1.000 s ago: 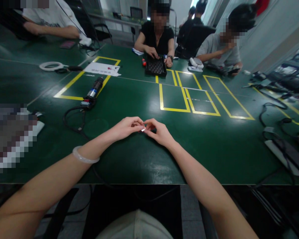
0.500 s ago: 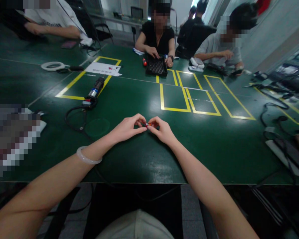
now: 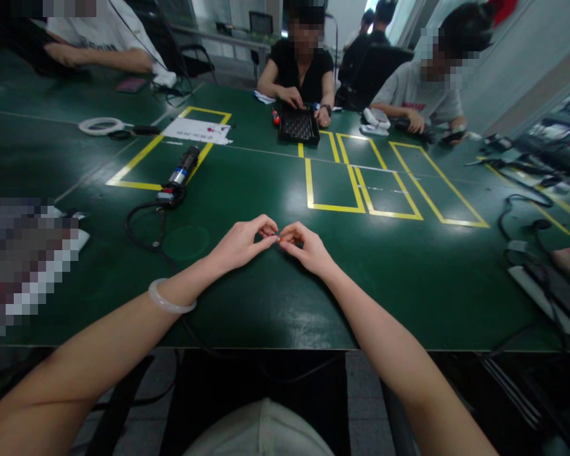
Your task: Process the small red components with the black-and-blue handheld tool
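My left hand (image 3: 244, 244) and my right hand (image 3: 306, 246) meet fingertip to fingertip above the green table, in the middle of the head view. Between the pinched fingers shows a tiny red-orange piece (image 3: 280, 239). It is mostly covered by the fingertips and too small to name. Both hands are closed on it, thumb against the bent fingers. A pale bangle (image 3: 170, 297) circles my left wrist.
A black and silver cylindrical tool (image 3: 183, 168) with a cable lies left of my hands. Yellow tape outlines (image 3: 335, 208) mark the table. Opposite, a person works at a black tray (image 3: 298, 126). A white ring (image 3: 99, 126) lies far left; cables (image 3: 508, 221) run along the right.
My fingers have shifted slightly around the small piece, and less red shows now. At the far right of the table, a co-worker's raised hand has come down.
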